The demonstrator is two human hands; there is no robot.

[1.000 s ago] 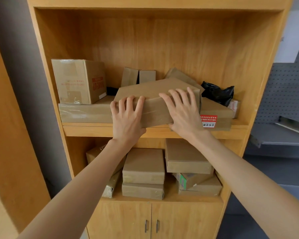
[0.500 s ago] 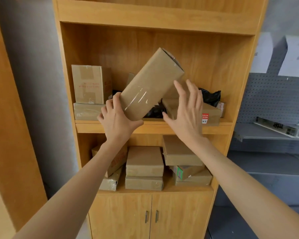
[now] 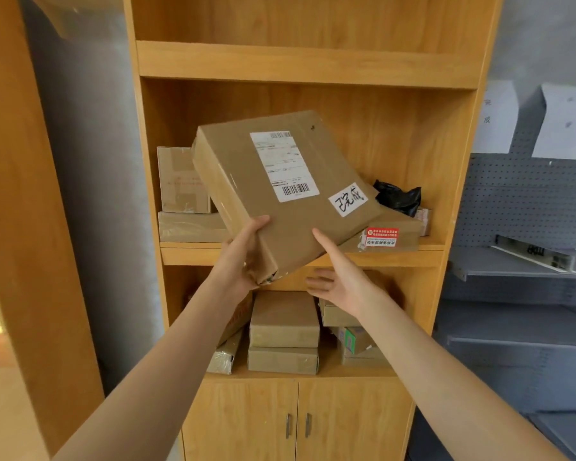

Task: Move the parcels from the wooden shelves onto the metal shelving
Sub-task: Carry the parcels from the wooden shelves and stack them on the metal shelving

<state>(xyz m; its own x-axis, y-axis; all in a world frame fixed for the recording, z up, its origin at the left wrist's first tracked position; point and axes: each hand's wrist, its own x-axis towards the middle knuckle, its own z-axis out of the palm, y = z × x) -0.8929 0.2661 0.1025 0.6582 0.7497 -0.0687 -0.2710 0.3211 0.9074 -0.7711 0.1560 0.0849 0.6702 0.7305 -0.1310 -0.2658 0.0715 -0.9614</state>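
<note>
On the wooden shelf unit (image 3: 306, 66), far left of the middle shelf, a small upright box (image 3: 182, 181) stands on a flat wrapped parcel (image 3: 190, 227). Your left hand (image 3: 241, 257) grips the lower left corner of the big flat parcel (image 3: 280, 194), thumb on its labelled face and fingers curled underneath; you hold it tilted in front of the middle shelf, off the board. Your right hand (image 3: 338, 277) is spread at its lower edge, thumb touching the face, fingers straight and apart below. Behind lies a red-labelled parcel (image 3: 393, 236) with a black bag (image 3: 398, 197) on it. More parcels sit on the shelf below. At far right stands the grey metal shelving (image 3: 519, 271)
</note>
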